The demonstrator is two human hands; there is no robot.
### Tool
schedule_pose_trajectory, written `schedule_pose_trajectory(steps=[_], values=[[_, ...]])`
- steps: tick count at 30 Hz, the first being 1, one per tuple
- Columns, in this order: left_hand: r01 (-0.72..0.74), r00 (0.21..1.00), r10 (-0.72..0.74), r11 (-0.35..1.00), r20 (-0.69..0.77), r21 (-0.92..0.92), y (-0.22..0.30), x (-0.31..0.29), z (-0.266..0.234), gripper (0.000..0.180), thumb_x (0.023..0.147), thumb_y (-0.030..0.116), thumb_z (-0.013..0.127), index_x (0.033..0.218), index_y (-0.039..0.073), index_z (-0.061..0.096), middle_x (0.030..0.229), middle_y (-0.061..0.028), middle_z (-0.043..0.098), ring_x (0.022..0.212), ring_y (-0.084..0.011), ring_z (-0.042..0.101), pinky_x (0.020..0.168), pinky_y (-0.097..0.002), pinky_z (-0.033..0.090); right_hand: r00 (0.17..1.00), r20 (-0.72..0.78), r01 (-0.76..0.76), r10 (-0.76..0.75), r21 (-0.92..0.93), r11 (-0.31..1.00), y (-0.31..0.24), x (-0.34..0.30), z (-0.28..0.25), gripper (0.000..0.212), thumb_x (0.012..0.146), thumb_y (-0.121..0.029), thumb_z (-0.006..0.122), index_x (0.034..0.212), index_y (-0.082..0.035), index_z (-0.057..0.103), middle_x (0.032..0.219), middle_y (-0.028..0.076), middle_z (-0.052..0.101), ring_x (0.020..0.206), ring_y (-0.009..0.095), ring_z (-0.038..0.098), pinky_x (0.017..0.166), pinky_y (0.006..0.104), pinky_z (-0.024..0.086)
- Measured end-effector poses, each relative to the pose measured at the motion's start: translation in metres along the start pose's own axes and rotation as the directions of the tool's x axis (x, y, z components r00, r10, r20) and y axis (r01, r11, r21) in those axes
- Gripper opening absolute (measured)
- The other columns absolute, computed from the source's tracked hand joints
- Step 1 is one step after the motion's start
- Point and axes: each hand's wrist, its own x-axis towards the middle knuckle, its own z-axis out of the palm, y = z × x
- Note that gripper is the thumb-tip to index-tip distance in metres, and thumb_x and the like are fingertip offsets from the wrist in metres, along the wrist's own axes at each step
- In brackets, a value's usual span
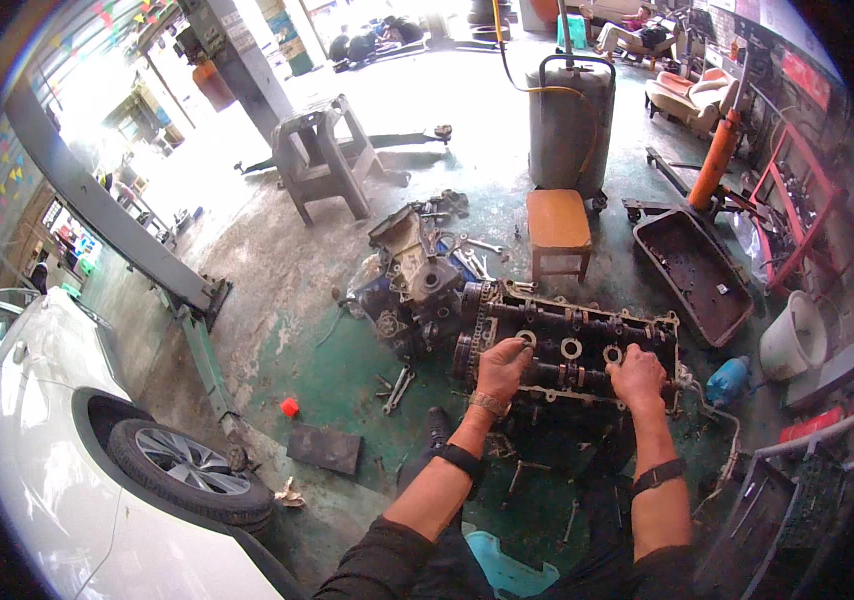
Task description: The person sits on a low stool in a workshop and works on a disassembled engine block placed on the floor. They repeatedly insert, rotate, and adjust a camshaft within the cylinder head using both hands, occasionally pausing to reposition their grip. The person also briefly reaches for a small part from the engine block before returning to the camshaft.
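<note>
An engine (587, 378) with its top uncovered lies in front of me, camshafts running left to right and a timing chain (469, 335) at its left end. Three pale round openings line its middle, one of them the middle opening (572, 348). Beside the left opening is my left hand (502, 368), fingers pinched together at the top of the engine. My right hand (638, 378) has its fingers closed at the edge of the right opening. What either hand grips, if anything, is too small to make out. A watch is on my left wrist.
Removed engine parts (417, 275) and wrenches (399, 388) lie left of the engine. Behind it stand a wooden stool (559, 222) and a grey tank (572, 125). A drip tray (659, 240), white bucket (793, 338) and blue bottle (729, 381) are right; a white car (47, 440) is left.
</note>
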Motion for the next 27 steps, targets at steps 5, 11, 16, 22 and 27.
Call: schedule_pose_trajectory(steps=[5, 11, 16, 22, 27], values=[[-0.083, 0.997, 0.083, 0.996, 0.004, 0.013, -0.004, 0.001, 0.0, 0.013, 0.088, 0.006, 0.064, 0.098, 0.0, 0.066, 0.09, 0.0021, 0.065, 0.079, -0.0051, 0.056, 0.069, -0.021, 0.046, 1.0, 0.018, -0.02, 0.02, 0.002, 1.0, -0.003, 0.004, 0.005, 0.032, 0.082, -0.031, 0.066, 0.097, -0.003, 0.06, 0.094, 0.02, 0.066, 0.09, 0.036, 0.064, 0.076, 0.046, 0.052], [-0.011, 1.0, 0.012, 0.999, 0.018, -0.033, -0.006, 0.002, -0.001, 0.012, 0.087, 0.005, 0.064, 0.098, 0.0, 0.066, 0.09, 0.0018, 0.065, 0.078, -0.0053, 0.056, 0.068, -0.0211, 0.046, 0.999, 0.022, -0.049, 0.05, -0.021, 0.999, -0.002, 0.006, 0.01, 0.031, 0.086, -0.03, 0.062, 0.1, -0.003, 0.061, 0.096, 0.019, 0.066, 0.09, 0.035, 0.065, 0.078, 0.045, 0.052], [-0.033, 0.999, 0.033, 0.999, 0.013, -0.029, -0.003, 0.001, 0.0, 0.012, 0.087, 0.004, 0.063, 0.098, 0.0, 0.065, 0.09, 0.0015, 0.065, 0.078, -0.0055, 0.057, 0.068, -0.0214, 0.047, 0.996, 0.048, -0.08, 0.081, -0.021, 0.997, -0.003, 0.007, 0.008, 0.035, 0.088, -0.035, 0.059, 0.099, -0.003, 0.063, 0.097, 0.019, 0.066, 0.092, 0.035, 0.064, 0.078, 0.0454, 0.052], [-0.064, 0.997, 0.065, 0.997, 0.03, -0.04, 0.002, -0.001, 0.0, 0.012, 0.087, 0.004, 0.063, 0.099, 0.0, 0.065, 0.09, 0.0015, 0.065, 0.079, -0.0056, 0.056, 0.069, -0.0214, 0.047, 0.998, 0.04, -0.05, 0.049, 0.028, 0.998, 0.0, 0.002, -0.001, 0.037, 0.086, -0.036, 0.06, 0.099, -0.001, 0.062, 0.095, 0.02, 0.066, 0.089, 0.037, 0.064, 0.076, 0.0465, 0.053], [-0.049, 0.998, 0.049, 0.999, 0.036, -0.004, -0.002, 0.0, -0.001, 0.012, 0.087, 0.004, 0.063, 0.099, 0.0, 0.065, 0.089, 0.0021, 0.065, 0.077, -0.0055, 0.056, 0.068, -0.0212, 0.047, 0.999, 0.011, 0.031, -0.031, -0.01, 0.999, 0.003, 0.003, 0.005, 0.035, 0.085, -0.033, 0.061, 0.097, -0.001, 0.061, 0.092, 0.021, 0.066, 0.087, 0.037, 0.065, 0.076, 0.0466, 0.053]])
